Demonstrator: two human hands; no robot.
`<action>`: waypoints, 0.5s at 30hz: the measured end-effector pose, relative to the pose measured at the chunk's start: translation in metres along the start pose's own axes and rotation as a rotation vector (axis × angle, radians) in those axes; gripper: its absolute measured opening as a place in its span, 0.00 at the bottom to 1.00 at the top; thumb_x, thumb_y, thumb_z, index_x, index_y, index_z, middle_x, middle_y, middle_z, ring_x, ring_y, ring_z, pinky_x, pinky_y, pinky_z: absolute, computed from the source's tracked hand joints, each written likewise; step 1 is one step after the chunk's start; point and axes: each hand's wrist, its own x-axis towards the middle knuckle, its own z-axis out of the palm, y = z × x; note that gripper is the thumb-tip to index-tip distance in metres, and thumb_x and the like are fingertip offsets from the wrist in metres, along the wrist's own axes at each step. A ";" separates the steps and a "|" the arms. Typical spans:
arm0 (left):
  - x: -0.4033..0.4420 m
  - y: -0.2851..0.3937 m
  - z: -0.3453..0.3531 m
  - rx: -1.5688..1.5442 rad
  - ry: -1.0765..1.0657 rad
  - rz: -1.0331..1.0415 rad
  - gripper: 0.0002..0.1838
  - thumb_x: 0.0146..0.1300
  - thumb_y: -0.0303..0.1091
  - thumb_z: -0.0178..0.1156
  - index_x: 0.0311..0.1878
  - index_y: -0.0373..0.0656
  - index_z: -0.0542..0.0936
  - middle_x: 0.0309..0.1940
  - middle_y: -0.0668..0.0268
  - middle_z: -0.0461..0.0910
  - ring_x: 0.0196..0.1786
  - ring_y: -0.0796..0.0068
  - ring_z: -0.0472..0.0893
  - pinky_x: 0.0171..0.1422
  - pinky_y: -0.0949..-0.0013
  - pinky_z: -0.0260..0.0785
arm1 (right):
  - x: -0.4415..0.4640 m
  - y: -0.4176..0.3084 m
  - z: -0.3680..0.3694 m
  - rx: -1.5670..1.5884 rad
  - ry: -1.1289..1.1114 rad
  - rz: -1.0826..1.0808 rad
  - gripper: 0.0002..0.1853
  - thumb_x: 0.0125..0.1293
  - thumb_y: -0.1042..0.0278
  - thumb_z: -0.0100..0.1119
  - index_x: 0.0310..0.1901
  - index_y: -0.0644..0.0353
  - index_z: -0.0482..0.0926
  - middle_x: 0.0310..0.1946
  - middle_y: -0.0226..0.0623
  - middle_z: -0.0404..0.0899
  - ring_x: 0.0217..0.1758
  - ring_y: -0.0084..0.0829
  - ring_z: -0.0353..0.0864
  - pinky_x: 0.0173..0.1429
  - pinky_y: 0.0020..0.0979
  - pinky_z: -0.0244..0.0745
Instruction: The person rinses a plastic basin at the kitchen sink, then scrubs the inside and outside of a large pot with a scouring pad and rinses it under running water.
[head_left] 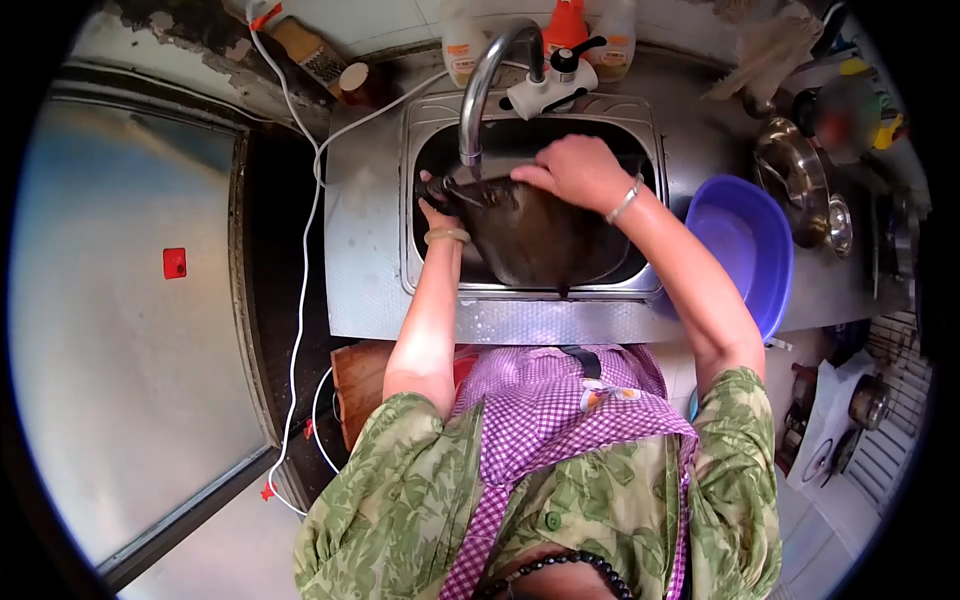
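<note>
In the steel sink (412,262), a dark brown, rounded pan (540,235) sits tilted under the curved faucet (468,120). Its wet-looking surface is broad and smooth, and a small dark tip hangs over the sink's front rim. My left hand (436,205), partly hidden, is closed around the pan's dark left end, just below the spout. Over the pan's upper right edge, my right hand (578,172) is closed with curled fingers and the thumb pointing left. Whatever it holds is concealed beneath the fingers.
A purple basin (742,250) stands right of the sink, with metal bowls (795,165) beyond it. Bottles (462,45) line the wall behind the faucet. A white cable (312,200) runs down the left side, near a frosted panel (120,330).
</note>
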 end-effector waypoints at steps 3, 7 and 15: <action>-0.022 0.027 0.002 0.171 -0.077 0.135 0.29 0.71 0.57 0.52 0.16 0.50 0.66 0.16 0.72 0.67 0.23 0.80 0.65 0.30 0.71 0.56 | -0.037 -0.008 0.012 0.049 0.140 -0.075 0.27 0.64 0.41 0.56 0.19 0.58 0.79 0.20 0.44 0.77 0.27 0.49 0.78 0.29 0.44 0.71; -0.055 0.070 0.025 0.517 -0.104 0.429 0.28 0.72 0.52 0.52 0.19 0.42 0.70 0.19 0.70 0.69 0.25 0.80 0.66 0.32 0.72 0.57 | -0.069 -0.012 0.035 0.186 0.321 -0.136 0.24 0.59 0.46 0.63 0.18 0.57 0.71 0.18 0.38 0.72 0.24 0.45 0.75 0.27 0.41 0.69; -0.047 0.092 -0.007 0.942 0.037 0.312 0.29 0.61 0.45 0.62 0.59 0.35 0.72 0.49 0.59 0.75 0.50 0.59 0.76 0.59 0.58 0.68 | -0.067 -0.024 0.032 0.209 0.400 -0.194 0.21 0.57 0.49 0.65 0.20 0.56 0.71 0.19 0.36 0.70 0.24 0.41 0.75 0.28 0.38 0.68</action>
